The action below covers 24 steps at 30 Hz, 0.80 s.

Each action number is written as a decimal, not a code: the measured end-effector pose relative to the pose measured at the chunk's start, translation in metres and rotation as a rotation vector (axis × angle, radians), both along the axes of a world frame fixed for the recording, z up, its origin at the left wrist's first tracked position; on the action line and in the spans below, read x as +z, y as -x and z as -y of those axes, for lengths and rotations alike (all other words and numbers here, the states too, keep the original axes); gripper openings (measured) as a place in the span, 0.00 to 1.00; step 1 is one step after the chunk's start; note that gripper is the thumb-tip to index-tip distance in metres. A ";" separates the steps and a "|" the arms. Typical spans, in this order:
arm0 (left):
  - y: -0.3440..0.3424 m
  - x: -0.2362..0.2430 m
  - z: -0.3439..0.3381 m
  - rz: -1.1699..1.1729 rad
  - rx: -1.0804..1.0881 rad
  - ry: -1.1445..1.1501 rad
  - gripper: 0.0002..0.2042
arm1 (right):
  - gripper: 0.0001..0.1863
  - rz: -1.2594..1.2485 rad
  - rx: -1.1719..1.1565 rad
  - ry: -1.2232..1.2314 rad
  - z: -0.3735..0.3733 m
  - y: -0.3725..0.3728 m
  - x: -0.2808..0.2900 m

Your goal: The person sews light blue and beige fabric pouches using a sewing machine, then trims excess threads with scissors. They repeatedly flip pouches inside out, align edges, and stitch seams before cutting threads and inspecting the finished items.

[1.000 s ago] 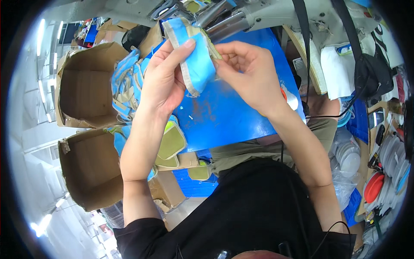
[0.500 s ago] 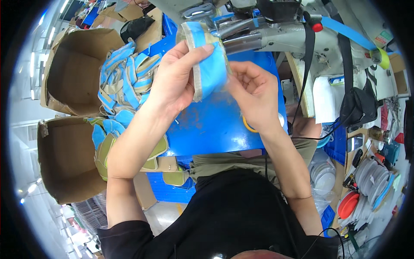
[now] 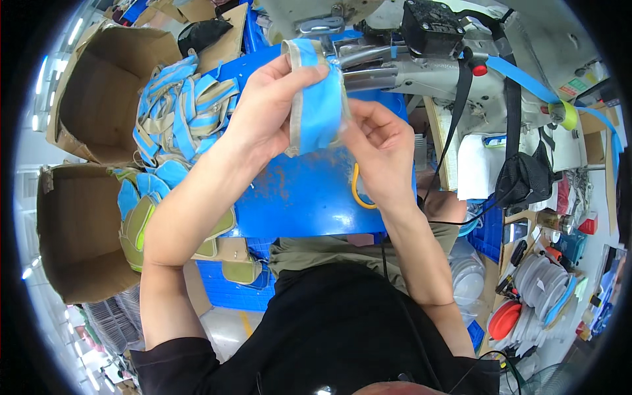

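Observation:
A bright blue fabric piece with beige edging point(image 3: 315, 115) is held up over the blue table, just in front of the sewing machine point(image 3: 375, 72). My left hand point(image 3: 266, 105) is closed on its left side, the thumb pressed flat across the blue face. At the right edge of the piece, the fingers of my right hand point(image 3: 378, 141) pinch the cloth; their tips are partly blurred. A yellow loop point(image 3: 359, 187) lies on the table beside my right hand, which hides the rest of it.
Blue-and-beige strips point(image 3: 187, 108) lie heaped on the left of the blue table point(image 3: 296, 210). Two cardboard boxes point(image 3: 72, 230) stand further left, near green and blue fabric pieces point(image 3: 141, 204). At right are a black pouch point(image 3: 526, 178) and stacked white discs point(image 3: 543, 280).
The whole view has shifted, so the surroundings appear further left. Both hands keep much the same grip on the fabric piece, and more of the yellow loop shows.

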<state>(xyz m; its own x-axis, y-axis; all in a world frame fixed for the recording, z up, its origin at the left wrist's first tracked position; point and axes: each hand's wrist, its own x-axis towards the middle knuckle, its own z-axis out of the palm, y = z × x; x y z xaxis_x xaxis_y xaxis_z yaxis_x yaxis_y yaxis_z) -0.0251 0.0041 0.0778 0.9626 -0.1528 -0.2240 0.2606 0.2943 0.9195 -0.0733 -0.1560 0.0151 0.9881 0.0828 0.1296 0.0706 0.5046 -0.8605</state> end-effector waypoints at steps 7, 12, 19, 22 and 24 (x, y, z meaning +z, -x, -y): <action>-0.002 0.002 0.001 0.006 0.008 -0.025 0.09 | 0.14 -0.018 0.010 -0.022 -0.001 0.000 -0.001; 0.001 0.002 0.002 0.030 -0.026 -0.021 0.13 | 0.14 -0.035 -0.014 -0.015 0.001 -0.006 0.004; 0.009 0.007 0.006 -0.055 -0.039 -0.052 0.11 | 0.12 0.026 -0.059 0.051 -0.002 -0.006 0.005; 0.004 0.004 0.008 -0.070 -0.031 -0.080 0.10 | 0.12 0.032 -0.057 0.067 -0.001 -0.007 0.003; 0.004 0.002 0.009 -0.065 -0.034 -0.087 0.10 | 0.12 0.020 -0.051 0.063 -0.001 -0.005 0.004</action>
<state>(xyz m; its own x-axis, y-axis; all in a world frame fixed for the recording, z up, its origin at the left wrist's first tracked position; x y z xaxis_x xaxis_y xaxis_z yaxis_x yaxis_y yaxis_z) -0.0294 -0.0051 0.0797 0.9402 -0.1620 -0.2996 0.3290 0.2044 0.9219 -0.0680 -0.1545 0.0193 0.9885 0.0414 0.1454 0.1121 0.4447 -0.8886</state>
